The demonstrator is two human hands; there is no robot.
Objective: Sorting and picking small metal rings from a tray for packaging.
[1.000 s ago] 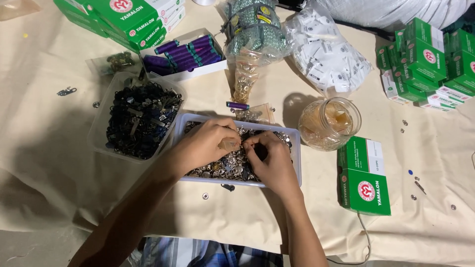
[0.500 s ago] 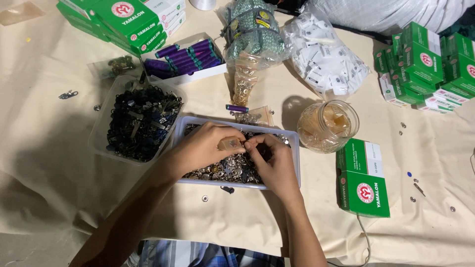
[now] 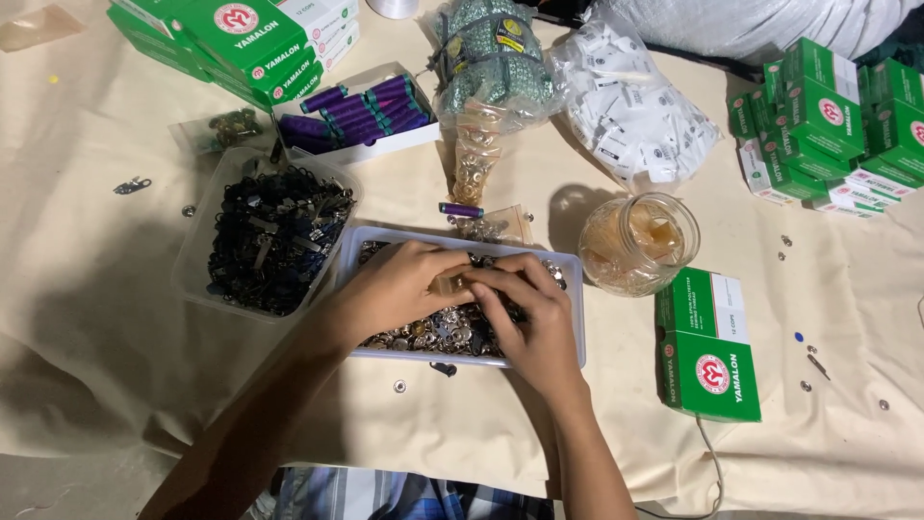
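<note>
Tray [image 3: 576,289] of small metal fasteners [image 3: 433,335], just right of the tub of dark clips [image 3: 269,241]. Left hand [image 3: 399,289] and right hand [image 3: 529,323] meet above it, fingertips pinching one small pale piece [image 3: 449,283]. Best practice, by judgement: work low over the tray so drops fall back in.

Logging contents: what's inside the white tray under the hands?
The white tray holds small silver metal fasteners. The left hand and right hand cover its middle.
</note>
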